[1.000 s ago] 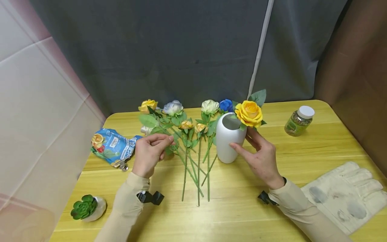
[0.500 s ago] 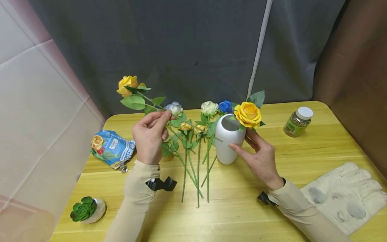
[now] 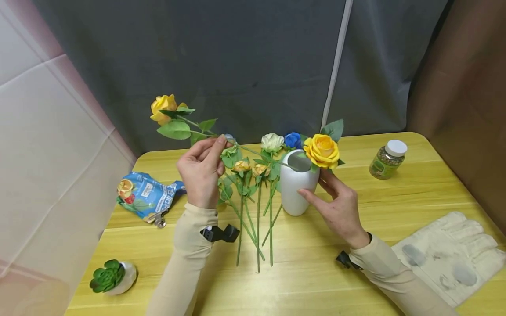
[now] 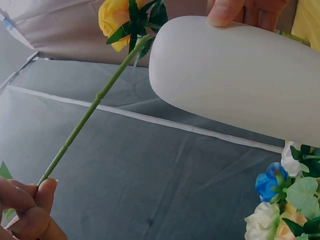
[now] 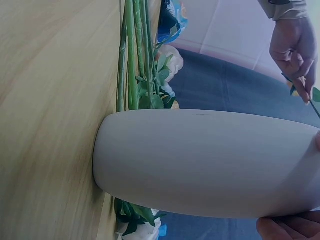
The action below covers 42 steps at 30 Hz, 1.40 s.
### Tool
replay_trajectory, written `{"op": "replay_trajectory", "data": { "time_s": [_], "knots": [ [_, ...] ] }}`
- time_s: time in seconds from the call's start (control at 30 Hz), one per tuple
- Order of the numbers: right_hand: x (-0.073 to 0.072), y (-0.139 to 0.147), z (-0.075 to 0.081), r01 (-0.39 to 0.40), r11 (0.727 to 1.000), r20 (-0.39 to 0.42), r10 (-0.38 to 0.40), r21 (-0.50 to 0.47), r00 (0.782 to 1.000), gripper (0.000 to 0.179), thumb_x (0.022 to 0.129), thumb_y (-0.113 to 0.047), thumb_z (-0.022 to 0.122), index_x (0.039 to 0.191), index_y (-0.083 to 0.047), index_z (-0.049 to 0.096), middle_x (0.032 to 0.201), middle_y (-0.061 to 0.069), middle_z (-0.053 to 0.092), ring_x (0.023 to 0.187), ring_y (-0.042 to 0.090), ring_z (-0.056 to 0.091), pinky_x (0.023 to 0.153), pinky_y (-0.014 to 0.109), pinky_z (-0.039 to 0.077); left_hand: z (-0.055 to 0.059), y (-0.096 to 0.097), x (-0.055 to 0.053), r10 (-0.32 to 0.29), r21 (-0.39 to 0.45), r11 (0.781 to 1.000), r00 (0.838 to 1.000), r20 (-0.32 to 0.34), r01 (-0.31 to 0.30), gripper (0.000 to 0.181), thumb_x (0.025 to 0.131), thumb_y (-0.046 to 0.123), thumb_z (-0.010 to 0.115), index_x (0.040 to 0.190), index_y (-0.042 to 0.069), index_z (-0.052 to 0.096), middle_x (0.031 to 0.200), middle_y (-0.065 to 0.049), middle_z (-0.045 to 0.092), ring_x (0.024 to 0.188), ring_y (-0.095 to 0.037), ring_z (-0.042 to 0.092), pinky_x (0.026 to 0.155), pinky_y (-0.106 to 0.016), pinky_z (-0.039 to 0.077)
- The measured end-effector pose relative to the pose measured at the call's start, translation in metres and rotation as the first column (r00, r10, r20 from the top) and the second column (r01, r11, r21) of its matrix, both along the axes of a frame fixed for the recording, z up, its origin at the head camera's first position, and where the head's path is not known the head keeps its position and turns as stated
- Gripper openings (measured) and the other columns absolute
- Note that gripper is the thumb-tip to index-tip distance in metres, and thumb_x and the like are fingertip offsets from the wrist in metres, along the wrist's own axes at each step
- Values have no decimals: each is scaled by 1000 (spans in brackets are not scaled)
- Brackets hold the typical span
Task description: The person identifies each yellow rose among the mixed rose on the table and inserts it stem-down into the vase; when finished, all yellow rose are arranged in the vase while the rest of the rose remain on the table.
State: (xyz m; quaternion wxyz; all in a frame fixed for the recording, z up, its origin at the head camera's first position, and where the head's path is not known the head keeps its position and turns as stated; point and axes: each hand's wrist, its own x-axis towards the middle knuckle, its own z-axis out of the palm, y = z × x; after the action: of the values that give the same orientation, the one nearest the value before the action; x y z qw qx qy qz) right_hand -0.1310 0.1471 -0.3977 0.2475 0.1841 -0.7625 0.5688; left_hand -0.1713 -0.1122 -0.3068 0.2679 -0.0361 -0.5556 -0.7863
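Observation:
My left hand [image 3: 202,172] pinches the green stem [image 4: 82,122] of a yellow rose [image 3: 163,109] between thumb and fingers. The rose leans to the upper left, and its bare stem end is at the mouth of a white vase [image 3: 297,193]. Whether that tip has passed the rim, I cannot tell. My right hand [image 3: 337,207] grips the upright vase by its right side, thumb in front. Another yellow rose [image 3: 322,150] stands in the vase, its bloom leaning over the right rim. Several flower stems [image 3: 258,228] lie on the table left of the vase.
White [image 3: 272,142] and blue [image 3: 293,140] roses lie at the back. A blue snack bag [image 3: 146,195] with a metal clip and a potted succulent [image 3: 108,276] sit on the left. On the right are a white-lidded jar [image 3: 387,161] and a work glove [image 3: 450,259].
My left hand has lifted the yellow rose off the pile and brought its stem end rightward to the vase mouth. My right hand has stayed on the vase.

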Motion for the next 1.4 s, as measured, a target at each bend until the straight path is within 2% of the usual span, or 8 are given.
{"op": "replay_trajectory", "data": {
  "time_s": [0.43,0.73,0.9,1.07,1.17,1.33,1.4],
  "knots": [
    [-1,1,0,-9,1000,-6,9,1,1000,67,79,8,84,141,-1,59,141,16,63,129,28,61,101,26,51,-4,6,-3,17,-33,999,999,-35,-18,13,90,6,79,90,-6,75,78,-5,78,40,-4,50,40,-16,36],
    [-1,1,-1,-23,1000,-14,23,-2,1000,67,80,8,83,142,-2,59,141,15,63,130,27,60,102,26,51,-7,17,-7,-3,-42,999,998,-57,1,11,90,3,78,89,-7,76,78,-9,78,39,-6,49,39,-17,36],
    [-1,0,-1,-22,1000,-22,22,3,1000,67,80,8,83,141,-2,60,142,15,63,130,27,60,102,26,51,-6,23,-9,-9,-65,998,998,-60,6,13,90,5,79,90,-8,75,77,-6,78,39,-7,48,39,-18,36],
    [-1,1,-1,-8,1000,-18,8,9,1000,66,80,7,84,141,-2,60,141,14,64,129,27,61,101,26,51,0,27,-12,-5,-137,991,997,-81,-7,16,92,9,78,92,-7,75,79,-1,79,38,-6,46,39,-20,35],
    [-1,1,-1,-4,1000,-17,5,9,1000,66,80,7,84,140,-2,60,140,14,64,129,27,61,101,26,51,3,30,-14,3,-188,982,994,-109,-24,18,92,11,77,92,-7,75,79,-3,79,39,-7,46,40,-21,36],
    [-1,1,-2,-9,1000,-20,9,8,1000,66,79,7,84,140,-2,61,140,14,64,129,27,62,101,26,51,10,36,-15,14,-274,960,987,-161,-58,17,93,12,77,92,-5,76,75,6,77,41,-7,47,42,-23,37],
    [-1,1,-2,-12,1000,-22,13,8,1000,66,79,7,84,141,-2,60,140,14,64,129,27,61,101,26,51,12,41,-16,17,-318,945,984,-176,-73,17,93,13,77,93,-4,77,76,2,77,45,-6,51,44,-22,39]
  ]
}}
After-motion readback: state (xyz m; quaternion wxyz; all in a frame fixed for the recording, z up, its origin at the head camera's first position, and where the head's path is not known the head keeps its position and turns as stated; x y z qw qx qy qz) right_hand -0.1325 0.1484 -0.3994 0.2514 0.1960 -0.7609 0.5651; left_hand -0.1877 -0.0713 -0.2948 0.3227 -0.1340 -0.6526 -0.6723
